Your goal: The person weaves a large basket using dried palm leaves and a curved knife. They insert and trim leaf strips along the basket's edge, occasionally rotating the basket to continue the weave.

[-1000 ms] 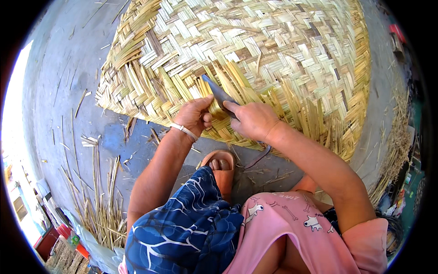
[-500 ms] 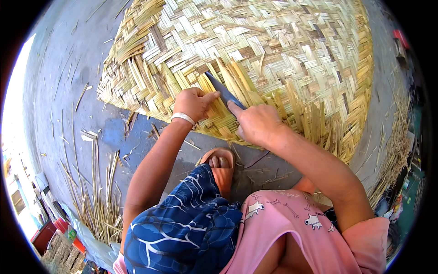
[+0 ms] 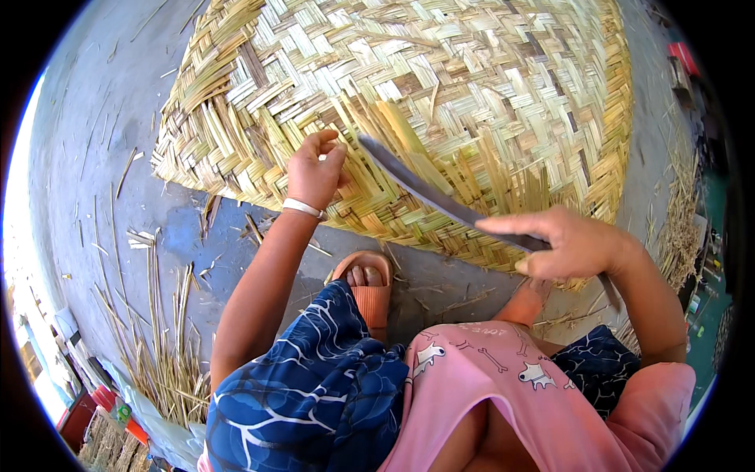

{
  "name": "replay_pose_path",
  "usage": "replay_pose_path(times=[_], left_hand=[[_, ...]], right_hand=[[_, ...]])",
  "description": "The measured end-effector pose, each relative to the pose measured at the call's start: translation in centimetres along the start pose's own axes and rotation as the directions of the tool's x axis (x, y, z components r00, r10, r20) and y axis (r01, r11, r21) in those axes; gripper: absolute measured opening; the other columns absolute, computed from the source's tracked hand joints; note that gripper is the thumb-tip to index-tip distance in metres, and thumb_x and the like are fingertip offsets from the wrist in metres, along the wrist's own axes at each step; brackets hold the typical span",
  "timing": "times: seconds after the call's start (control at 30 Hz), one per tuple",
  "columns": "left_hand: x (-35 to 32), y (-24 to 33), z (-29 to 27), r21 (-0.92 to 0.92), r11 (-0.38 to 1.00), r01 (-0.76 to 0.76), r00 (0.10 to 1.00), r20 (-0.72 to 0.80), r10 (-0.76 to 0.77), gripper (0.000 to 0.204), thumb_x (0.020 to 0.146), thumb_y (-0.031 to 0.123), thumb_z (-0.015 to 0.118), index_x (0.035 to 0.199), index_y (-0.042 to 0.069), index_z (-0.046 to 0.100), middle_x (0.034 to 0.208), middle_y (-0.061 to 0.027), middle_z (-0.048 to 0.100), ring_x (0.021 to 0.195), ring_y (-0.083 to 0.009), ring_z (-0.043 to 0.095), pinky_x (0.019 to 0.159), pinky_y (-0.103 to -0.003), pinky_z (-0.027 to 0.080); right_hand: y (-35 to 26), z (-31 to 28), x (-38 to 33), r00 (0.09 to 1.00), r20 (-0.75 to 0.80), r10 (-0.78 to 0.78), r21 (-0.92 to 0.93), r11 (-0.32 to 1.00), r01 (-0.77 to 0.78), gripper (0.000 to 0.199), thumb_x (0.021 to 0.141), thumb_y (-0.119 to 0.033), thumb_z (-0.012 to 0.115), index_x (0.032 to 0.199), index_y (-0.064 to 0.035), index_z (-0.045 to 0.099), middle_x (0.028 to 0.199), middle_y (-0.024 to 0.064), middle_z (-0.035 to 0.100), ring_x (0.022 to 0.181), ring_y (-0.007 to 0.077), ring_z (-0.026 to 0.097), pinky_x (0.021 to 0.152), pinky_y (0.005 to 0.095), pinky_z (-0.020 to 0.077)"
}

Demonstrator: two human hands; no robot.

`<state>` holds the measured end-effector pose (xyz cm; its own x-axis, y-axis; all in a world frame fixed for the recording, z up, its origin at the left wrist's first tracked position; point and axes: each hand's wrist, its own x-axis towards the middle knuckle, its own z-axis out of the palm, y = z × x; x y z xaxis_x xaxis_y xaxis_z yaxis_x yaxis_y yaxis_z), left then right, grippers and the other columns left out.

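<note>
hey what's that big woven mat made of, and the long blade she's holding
The woven mat looks like split bamboo or a similar plant strip: flat, pale yellow, matte, with loose ends. The blade in the right hand appears to be dull dark grey metal.

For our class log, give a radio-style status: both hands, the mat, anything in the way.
Left hand pressing loose strips at the woven mat edge. Right hand gripping long knife, blade raised over the mat. Sandalled foot just below the edge; nothing blocking.

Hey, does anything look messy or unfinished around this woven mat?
Yes. The near edge of the woven mat is unfinished: loose strips stick out unwoven by the long knife. Offcut slivers litter the concrete floor.
</note>
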<state>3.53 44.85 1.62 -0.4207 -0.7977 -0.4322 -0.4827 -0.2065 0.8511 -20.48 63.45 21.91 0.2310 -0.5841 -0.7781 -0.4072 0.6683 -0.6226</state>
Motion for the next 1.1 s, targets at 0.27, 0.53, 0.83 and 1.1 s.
replay_pose_path(times=[0.27,0.53,0.83,1.1], left_hand=[[-0.2,1.0,1.5,-0.435,0.748,0.501,0.82,0.516,-0.249,0.018,0.088,0.015,0.066,0.101,0.005,0.06,0.074,-0.0037,0.063,0.06,-0.012,0.064,0.05,-0.022,0.054],[-2.6,0.6,2.1,-0.37,0.839,0.4,0.911,0.261,-0.319,0.021,0.085,0.024,0.073,0.086,0.006,0.062,0.069,-0.0035,0.064,0.052,-0.0111,0.061,0.044,-0.022,0.05],[-3.1,-0.5,1.8,-0.485,0.778,0.399,0.913,0.292,-0.286,0.017,0.092,0.022,0.063,0.091,0.005,0.059,0.074,-0.0077,0.067,0.061,-0.0179,0.068,0.049,-0.025,0.054],[-3.5,-0.2,3.8,-0.428,0.844,0.324,0.945,0.104,-0.311,0.019,0.093,0.019,0.061,0.085,0.002,0.06,0.068,-0.0094,0.065,0.052,-0.0139,0.062,0.046,-0.023,0.051]], right_hand=[[0.9,0.9,2.3,0.99,0.111,-0.083,0.322,0.946,0.043,0.067,0.081,-0.014,0.06,0.145,-0.0182,0.041,0.073,-0.0032,0.056,0.051,0.0052,0.046,0.049,0.0211,0.039],[1.4,1.9,3.5,0.981,0.178,-0.074,0.324,0.946,0.012,0.067,0.082,-0.016,0.06,0.146,-0.0179,0.04,0.082,-0.0004,0.057,0.054,0.006,0.047,0.05,0.0217,0.0404],[0.4,2.0,5.4,0.975,0.214,-0.056,0.407,0.913,-0.037,0.068,0.084,-0.02,0.061,0.147,-0.0164,0.037,0.075,-0.0011,0.056,0.053,0.0052,0.044,0.048,0.0217,0.0375],[4.0,3.3,9.0,0.979,-0.146,-0.139,0.003,0.99,0.141,0.059,0.084,-0.025,0.058,0.14,-0.0116,0.047,0.087,0.0108,0.067,0.074,0.0207,0.062,0.066,0.0333,0.0476]])
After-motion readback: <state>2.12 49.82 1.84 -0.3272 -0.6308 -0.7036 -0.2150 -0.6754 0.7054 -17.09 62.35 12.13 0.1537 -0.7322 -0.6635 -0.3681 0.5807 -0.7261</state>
